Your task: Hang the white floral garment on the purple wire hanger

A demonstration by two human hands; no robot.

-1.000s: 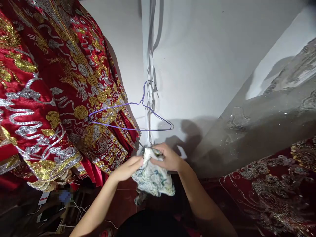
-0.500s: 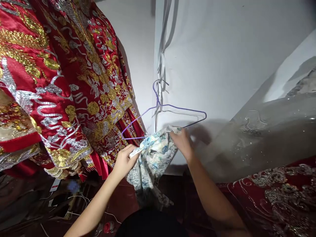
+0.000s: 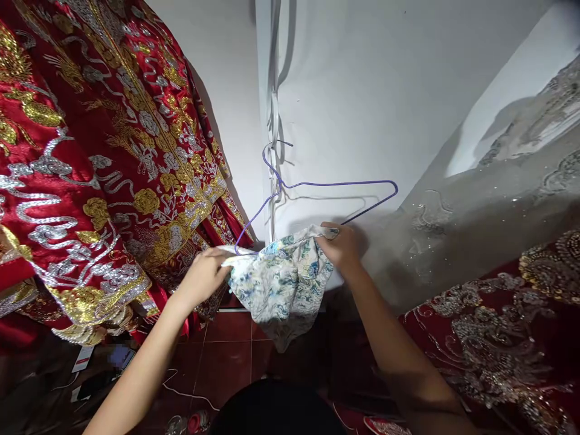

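Observation:
A white garment with a blue and green floral print (image 3: 281, 284) hangs spread between my two hands, over the lower bar of a purple wire hanger (image 3: 335, 183). My left hand (image 3: 206, 275) pinches its upper left edge beside the hanger's left corner. At the upper right edge, my right hand (image 3: 342, 244) grips the cloth below the hanger's right arm. The hanger's hook is caught on a white strap (image 3: 274, 115) against the wall, and the hanger tilts. Folds of cloth hide most of the lower bar.
A red jacket with gold and silver embroidery (image 3: 149, 157) hangs at the left. Sheer sequined fabric (image 3: 421, 241) and dark red embroidered cloth (image 3: 498, 338) fill the right. On the tiled floor (image 3: 226, 362) lie a white cable (image 3: 190, 394) and a red-lidded jar (image 3: 197, 421).
The garment has been pulled wider and its lower part hangs flatter. My left hand moved left and up. The hanger's right end tilted upward, and the whole view shifted.

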